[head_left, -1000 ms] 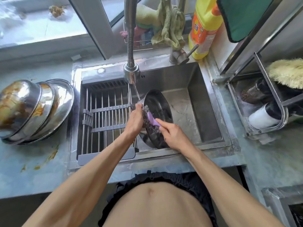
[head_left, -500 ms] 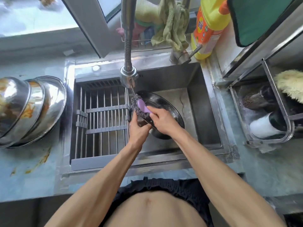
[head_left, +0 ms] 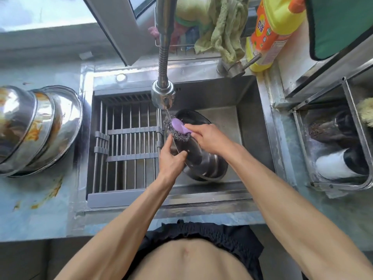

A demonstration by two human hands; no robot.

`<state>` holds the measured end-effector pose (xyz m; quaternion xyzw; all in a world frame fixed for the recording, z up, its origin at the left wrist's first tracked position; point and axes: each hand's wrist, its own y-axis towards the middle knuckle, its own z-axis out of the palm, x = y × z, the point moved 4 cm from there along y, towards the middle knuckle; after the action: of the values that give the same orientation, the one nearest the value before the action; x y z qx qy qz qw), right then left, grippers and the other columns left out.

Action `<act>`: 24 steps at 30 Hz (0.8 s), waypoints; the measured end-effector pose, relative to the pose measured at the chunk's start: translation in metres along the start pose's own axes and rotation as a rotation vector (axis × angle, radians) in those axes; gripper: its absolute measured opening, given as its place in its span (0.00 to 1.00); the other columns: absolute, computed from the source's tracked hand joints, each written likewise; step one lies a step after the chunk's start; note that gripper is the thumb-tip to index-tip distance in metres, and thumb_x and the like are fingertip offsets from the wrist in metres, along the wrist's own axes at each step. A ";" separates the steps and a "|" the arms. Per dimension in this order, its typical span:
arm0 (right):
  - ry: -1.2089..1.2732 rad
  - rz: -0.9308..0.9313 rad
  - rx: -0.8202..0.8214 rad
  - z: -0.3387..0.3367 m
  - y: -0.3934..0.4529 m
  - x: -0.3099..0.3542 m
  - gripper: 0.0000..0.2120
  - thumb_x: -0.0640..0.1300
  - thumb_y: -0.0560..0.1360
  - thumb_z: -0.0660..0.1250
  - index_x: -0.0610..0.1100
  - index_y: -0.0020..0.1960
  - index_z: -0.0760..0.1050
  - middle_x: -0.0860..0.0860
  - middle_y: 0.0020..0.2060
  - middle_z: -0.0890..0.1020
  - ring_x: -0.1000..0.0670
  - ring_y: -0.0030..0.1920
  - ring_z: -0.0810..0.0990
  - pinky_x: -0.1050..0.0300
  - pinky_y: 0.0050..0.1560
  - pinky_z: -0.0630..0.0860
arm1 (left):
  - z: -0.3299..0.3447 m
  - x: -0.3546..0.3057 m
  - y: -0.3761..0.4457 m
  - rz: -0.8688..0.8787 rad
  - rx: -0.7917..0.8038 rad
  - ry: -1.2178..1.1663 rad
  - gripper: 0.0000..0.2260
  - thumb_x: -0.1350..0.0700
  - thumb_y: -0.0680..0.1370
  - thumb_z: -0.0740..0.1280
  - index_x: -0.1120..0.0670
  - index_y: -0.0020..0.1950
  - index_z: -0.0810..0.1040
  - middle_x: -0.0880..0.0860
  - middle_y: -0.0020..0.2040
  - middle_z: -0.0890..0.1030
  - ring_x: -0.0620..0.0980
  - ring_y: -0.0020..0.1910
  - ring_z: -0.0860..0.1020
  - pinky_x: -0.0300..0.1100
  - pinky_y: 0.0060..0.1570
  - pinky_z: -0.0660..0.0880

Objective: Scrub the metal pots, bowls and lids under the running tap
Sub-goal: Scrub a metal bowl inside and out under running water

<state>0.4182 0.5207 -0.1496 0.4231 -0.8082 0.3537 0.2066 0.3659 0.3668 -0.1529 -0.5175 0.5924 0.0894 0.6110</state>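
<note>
I see my left hand (head_left: 171,160) gripping the near-left edge of the metal bowl (head_left: 203,160), thumb curled over its rim, holding it tilted on edge inside the sink (head_left: 252,142). My right hand (head_left: 207,138) holds the purple handle of the steel-wool scrubber (head_left: 177,128), fingers closed around it, and presses the wire pad against the bowl's upper left rim. The scrubber sits directly below the tap head (head_left: 163,96), and a thin stream of water falls onto it. The bowl lies in the right half of the basin, just right of the slatted drain rack (head_left: 127,146) that spans the left half. On the counter to the left, well apart from my hands, a stack of dirty metal bowls (head_left: 36,128) leans on its side, smeared with orange residue. At the far edge a green cloth (head_left: 222,27) hangs beside a yellow detergent bottle (head_left: 272,31). To the right stands a steel rack (head_left: 353,142) with containers.
</note>
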 end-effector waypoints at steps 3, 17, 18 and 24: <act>-0.082 0.058 -0.047 -0.010 0.011 -0.003 0.20 0.46 0.82 0.58 0.56 0.73 0.69 0.43 0.65 0.78 0.39 0.65 0.75 0.46 0.64 0.72 | -0.003 -0.002 -0.005 0.055 0.069 0.068 0.35 0.73 0.73 0.64 0.34 0.65 0.71 0.37 0.38 0.84 0.36 0.37 0.79 0.36 0.44 0.79; -0.150 0.101 -0.046 -0.030 -0.001 0.004 0.21 0.44 0.83 0.53 0.58 0.75 0.65 0.39 0.60 0.79 0.37 0.60 0.75 0.46 0.56 0.75 | -0.012 -0.025 0.002 -0.006 -0.008 0.212 0.34 0.55 0.67 0.59 0.36 0.72 0.71 0.47 0.47 0.86 0.54 0.43 0.84 0.56 0.49 0.82; -0.140 0.122 -0.053 -0.033 -0.001 0.002 0.21 0.45 0.83 0.53 0.57 0.75 0.65 0.39 0.60 0.78 0.36 0.61 0.74 0.46 0.57 0.75 | -0.014 -0.029 0.000 0.011 -0.024 0.223 0.32 0.55 0.69 0.58 0.35 0.72 0.70 0.49 0.48 0.86 0.55 0.44 0.84 0.56 0.48 0.82; -0.032 0.241 -0.224 -0.047 -0.031 -0.022 0.12 0.47 0.80 0.57 0.46 0.58 0.74 0.42 0.48 0.81 0.37 0.51 0.77 0.46 0.49 0.76 | -0.043 -0.054 0.000 0.088 -0.137 -0.023 0.19 0.60 0.79 0.68 0.39 0.64 0.78 0.44 0.50 0.86 0.44 0.50 0.84 0.43 0.51 0.82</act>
<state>0.4575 0.5556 -0.1196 0.3031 -0.8906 0.2770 0.1956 0.3236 0.3628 -0.0987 -0.5305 0.6002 0.1624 0.5762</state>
